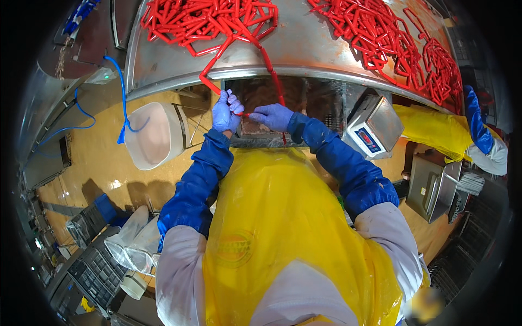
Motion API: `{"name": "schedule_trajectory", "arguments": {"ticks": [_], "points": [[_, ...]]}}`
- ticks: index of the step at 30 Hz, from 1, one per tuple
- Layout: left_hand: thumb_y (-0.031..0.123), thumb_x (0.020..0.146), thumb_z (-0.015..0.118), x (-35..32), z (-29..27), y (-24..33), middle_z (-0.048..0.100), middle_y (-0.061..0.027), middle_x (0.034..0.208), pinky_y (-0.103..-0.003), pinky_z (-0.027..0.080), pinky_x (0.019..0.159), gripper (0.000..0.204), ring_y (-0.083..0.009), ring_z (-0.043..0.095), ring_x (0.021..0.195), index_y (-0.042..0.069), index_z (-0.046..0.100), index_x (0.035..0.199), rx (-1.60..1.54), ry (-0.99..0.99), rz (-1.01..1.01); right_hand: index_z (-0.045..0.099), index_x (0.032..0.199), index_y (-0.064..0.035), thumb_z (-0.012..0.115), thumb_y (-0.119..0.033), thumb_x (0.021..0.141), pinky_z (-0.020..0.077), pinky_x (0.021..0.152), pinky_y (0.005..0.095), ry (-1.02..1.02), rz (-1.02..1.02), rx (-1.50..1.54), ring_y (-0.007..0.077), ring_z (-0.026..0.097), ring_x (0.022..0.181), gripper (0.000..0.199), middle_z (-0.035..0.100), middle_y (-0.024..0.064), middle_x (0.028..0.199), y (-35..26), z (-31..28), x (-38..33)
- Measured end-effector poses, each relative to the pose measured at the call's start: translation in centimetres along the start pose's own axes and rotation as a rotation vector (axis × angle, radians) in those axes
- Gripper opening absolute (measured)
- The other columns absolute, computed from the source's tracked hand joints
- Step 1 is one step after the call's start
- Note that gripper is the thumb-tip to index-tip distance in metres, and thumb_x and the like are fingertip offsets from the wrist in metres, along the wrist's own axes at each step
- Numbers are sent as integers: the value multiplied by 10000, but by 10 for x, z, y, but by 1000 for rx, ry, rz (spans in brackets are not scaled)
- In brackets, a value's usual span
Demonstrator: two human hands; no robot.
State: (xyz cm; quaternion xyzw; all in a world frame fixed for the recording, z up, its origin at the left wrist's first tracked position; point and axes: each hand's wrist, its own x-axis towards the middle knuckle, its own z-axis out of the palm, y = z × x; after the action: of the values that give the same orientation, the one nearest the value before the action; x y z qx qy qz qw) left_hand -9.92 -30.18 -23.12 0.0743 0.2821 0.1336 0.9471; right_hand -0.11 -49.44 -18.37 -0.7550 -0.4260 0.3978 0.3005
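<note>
Both my hands wear purple gloves and are close together just in front of a steel table edge. My left hand (224,113) is closed around the end of a string of red sausage links (209,81) that comes down from a heap of red sausages (209,24) on the table. My right hand (273,117) is closed in a pinch, and a short red piece of the string (244,114) spans the gap between the hands. Another red strand (274,76) hangs off the table edge and passes behind my right hand. Below both hands is a dark rectangular bin (253,143).
The steel table (299,49) carries a second sausage heap (375,43) at the right. A digital scale (375,125) stands right of the bin. A white tub (176,130) and blue hose (122,81) are at left. Another person in a yellow apron (435,130) works far right.
</note>
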Motion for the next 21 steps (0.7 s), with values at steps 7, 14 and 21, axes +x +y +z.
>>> {"name": "schedule_trajectory", "arguments": {"ticks": [7,14,21], "points": [[370,1098,428,0,1,57,482,-7,745,-349,495,665,308,-156,492,649,95,544,1021,29,-129,169,732,996,-175,699,-280,847,536,833,518,495,-24,-794,408,671,900,185,668,188,1014,73,-115,-18],[249,1054,550,-4,37,9,607,-223,1286,-542,530,1020,242,-393,615,1214,34,548,1166,183,-9,-67,703,1015,-104,683,-208,889,547,744,538,980,158,-387,485,658,815,165,680,279,863,96,-211,9],[155,1027,592,40,28,0,654,-200,1267,-468,560,1005,308,-338,672,1131,1,583,1294,181,-8,-39,602,1207,-146,634,-45,910,620,690,403,720,58,1207,266,714,790,315,699,128,979,138,-233,19]]}}
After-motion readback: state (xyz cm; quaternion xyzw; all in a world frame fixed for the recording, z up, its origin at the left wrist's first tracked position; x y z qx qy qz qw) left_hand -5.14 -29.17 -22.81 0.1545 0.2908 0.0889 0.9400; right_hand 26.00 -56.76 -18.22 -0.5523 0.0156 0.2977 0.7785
